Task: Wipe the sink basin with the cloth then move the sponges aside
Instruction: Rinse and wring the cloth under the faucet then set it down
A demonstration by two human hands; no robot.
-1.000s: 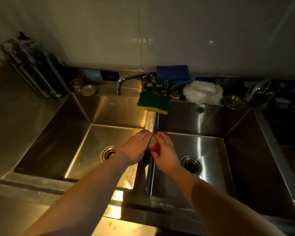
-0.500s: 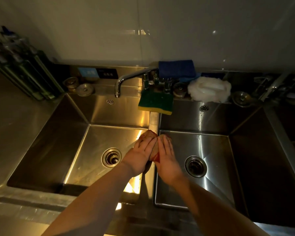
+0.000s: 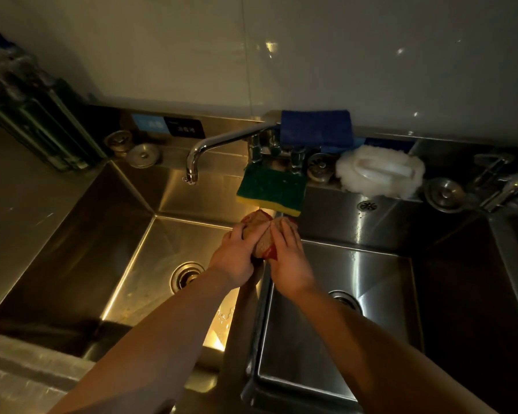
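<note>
A brownish cloth with a red edge point(image 3: 262, 234) lies draped over the divider between the two steel sink basins. My left hand point(image 3: 237, 255) presses on its left side and my right hand point(image 3: 287, 258) on its right side, both gripping it. Just beyond the cloth, a green and yellow sponge point(image 3: 271, 191) hangs over the back ledge. A blue sponge point(image 3: 316, 127) rests behind the tap. The left basin point(image 3: 81, 234) and the right basin point(image 3: 380, 282) lie on either side.
A chrome tap point(image 3: 210, 144) arches over the left basin. A white scrubber with a handle point(image 3: 380, 170) and several metal drain plugs point(image 3: 444, 194) sit on the back ledge. Dark bottles point(image 3: 27, 115) stand at the far left by the wall.
Both hands have slid the cloth along the divider away from me, toward the green sponge. The view has shifted closer to the sinks.
</note>
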